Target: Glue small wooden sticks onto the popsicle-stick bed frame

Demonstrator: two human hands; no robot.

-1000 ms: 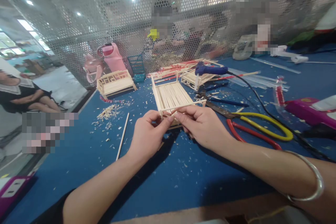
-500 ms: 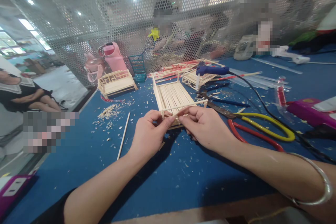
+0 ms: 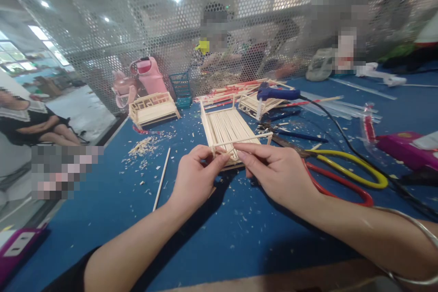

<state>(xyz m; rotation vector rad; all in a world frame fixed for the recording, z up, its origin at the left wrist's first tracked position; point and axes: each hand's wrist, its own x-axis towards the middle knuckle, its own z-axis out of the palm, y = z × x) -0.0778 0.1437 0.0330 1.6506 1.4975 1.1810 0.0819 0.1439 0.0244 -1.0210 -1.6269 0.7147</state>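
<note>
Fingers of both hands meet at the near end of a small bed-shaped frame [image 3: 230, 124] built from pale wooden sticks, which sits at the middle of the blue table [image 3: 219, 232]. The left hand [image 3: 197, 172] has its thumb and forefinger pinched together on a short stick [image 3: 232, 150], just beside the frame's near left corner. The right hand [image 3: 282, 172] grasps the same piece from the right between thumb and forefinger; how the other fingers of each hand rest underneath is hidden. Just beyond the fingertips, a thin crossbar [image 3: 244, 139] spans the near end of the frame.

To the left of the left hand lies a loose stick [image 3: 161, 180], and farther off is a heap of wood clippings [image 3: 140, 146]. Beyond it stands a small stick bench [image 3: 153, 110], with a pink bottle [image 3: 152, 76] behind it and a teal basket [image 3: 180, 87] to the bottle's right. At the far right of the frame, a blue glue gun [image 3: 280, 94] rests by another stick model [image 3: 249, 106]. Large cutters with red and yellow handles [image 3: 356, 169] lie right of the right hand, partly covered by it. A perforated metal screen [image 3: 137, 23] closes the far side.
</note>
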